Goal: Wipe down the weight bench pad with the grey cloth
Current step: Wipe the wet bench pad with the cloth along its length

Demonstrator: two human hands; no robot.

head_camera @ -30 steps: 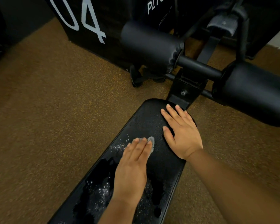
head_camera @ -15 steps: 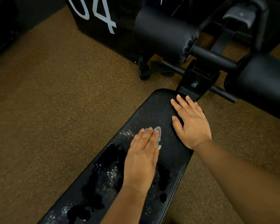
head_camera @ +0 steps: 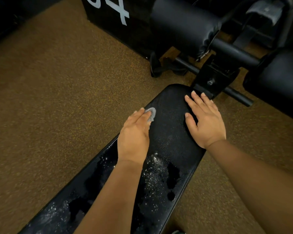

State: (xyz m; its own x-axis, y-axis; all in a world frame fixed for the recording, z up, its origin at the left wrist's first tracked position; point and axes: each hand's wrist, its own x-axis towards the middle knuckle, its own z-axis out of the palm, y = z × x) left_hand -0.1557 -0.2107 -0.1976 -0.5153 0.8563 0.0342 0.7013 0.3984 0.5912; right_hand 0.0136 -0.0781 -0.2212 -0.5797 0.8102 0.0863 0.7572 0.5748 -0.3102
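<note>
The black weight bench pad [head_camera: 169, 132] runs from the lower left up to the centre, speckled with wet droplets along its near half. My left hand [head_camera: 134, 137] presses a small grey cloth [head_camera: 151, 114] flat against the pad near its left edge; only a corner of the cloth shows past my fingertips. My right hand [head_camera: 205, 122] lies flat and spread on the pad's far right end, holding nothing.
Two black roller pads [head_camera: 183, 22] on a crossbar [head_camera: 233, 51] stand just beyond the bench end, above a metal bracket [head_camera: 213, 78]. A black box with white numerals [head_camera: 115, 19] sits at the back. Brown speckled floor [head_camera: 57, 98] surrounds the bench.
My left hand has slid the cloth forward and to the left, toward the pad's edge. My right hand has stayed planted at the far end. The view has shifted forward.
</note>
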